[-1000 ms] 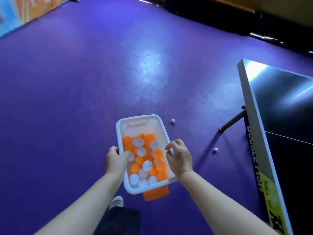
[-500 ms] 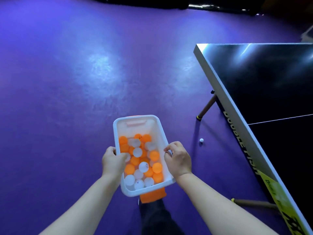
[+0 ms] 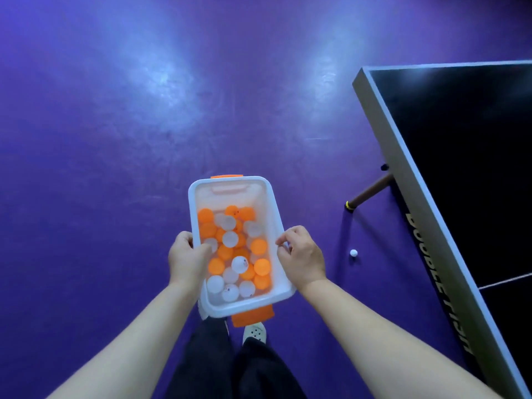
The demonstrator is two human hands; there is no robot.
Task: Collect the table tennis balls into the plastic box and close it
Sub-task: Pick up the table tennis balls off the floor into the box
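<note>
Collection is in progress: the left hand (image 3: 185, 259) and right hand (image 3: 302, 259) each clamp a long rim of the open box (image 3: 230, 194), held above the floor (image 3: 115, 168) and partly filled with orange and white balls (image 3: 234, 254). One white ball (image 3: 353, 252) lies on the floor right of the box, well apart. Next move, as judged: free one hand, crouch, retrieve that ball.

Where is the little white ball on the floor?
In the head view, the white ball lies on the purple floor, right of the plastic box and the right hand, near the table leg.
</note>
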